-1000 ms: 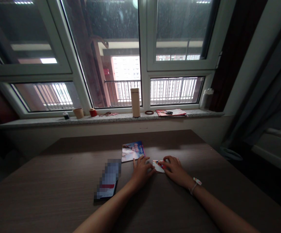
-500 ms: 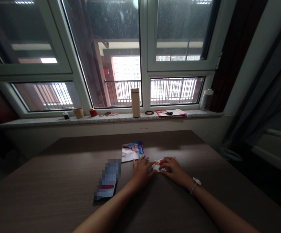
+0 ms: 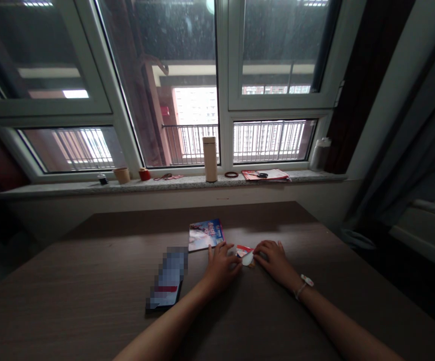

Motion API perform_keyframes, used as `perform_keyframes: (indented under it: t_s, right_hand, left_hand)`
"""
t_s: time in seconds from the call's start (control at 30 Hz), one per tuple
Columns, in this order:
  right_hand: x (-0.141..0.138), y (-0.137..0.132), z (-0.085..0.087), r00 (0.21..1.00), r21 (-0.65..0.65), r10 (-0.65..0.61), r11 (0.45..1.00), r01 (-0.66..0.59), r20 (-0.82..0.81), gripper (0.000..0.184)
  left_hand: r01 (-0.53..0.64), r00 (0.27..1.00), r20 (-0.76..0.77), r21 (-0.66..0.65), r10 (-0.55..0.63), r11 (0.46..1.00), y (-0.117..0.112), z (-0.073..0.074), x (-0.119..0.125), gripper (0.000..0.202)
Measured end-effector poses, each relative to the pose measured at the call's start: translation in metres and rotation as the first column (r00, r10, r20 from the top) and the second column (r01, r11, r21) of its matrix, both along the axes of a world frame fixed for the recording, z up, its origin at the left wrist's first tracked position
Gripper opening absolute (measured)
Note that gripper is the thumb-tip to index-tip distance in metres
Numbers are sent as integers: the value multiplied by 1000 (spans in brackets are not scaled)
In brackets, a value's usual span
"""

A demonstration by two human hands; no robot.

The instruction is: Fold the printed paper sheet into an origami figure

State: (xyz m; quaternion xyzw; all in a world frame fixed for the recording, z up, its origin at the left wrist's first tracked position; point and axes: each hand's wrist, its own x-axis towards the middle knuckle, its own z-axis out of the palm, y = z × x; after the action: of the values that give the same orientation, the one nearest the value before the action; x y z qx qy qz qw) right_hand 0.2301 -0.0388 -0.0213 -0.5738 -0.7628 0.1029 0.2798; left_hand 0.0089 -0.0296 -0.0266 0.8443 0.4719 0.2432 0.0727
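A small white and red piece of paper (image 3: 245, 254) lies on the dark wooden table (image 3: 89, 291) between my two hands. My left hand (image 3: 220, 266) rests flat on the table at the paper's left edge, fingers stretched out. My right hand (image 3: 275, 261), a bracelet on its wrist, has its fingers curled at the paper's right edge and touches it. Part of the paper is hidden under my fingers.
A colourful booklet (image 3: 205, 233) lies just behind my left hand. A phone (image 3: 166, 281) lies to the left. On the windowsill (image 3: 51, 188) stand a tall beige flask (image 3: 210, 159), a cup (image 3: 121, 175), a red pot (image 3: 144, 174), red papers with scissors (image 3: 265, 174) and a jar (image 3: 319, 153).
My right hand has shifted slightly to the right, uncovering more of the paper. The paper's visible shape has changed between the hands. My left hand has barely moved.
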Motion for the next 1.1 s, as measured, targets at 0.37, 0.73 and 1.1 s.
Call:
perform_keyframes:
  t_s: [0.37, 0.73, 1.1]
  right_hand:
    - [0, 0, 1, 996, -24, -87, 996, 87, -16, 23]
    - [-1, -1, 1, 995, 13, -96, 995, 96, -30, 28]
    - [1, 4, -10, 985, 24, -170, 985, 171, -34, 19]
  left_hand:
    - [73, 996, -56, -38, -75, 997, -4, 4, -1, 26]
    - [104, 993, -56, 3, -103, 995, -5, 3, -1, 32]
    - [136, 989, -60, -13, -136, 991, -3, 2, -1, 32]
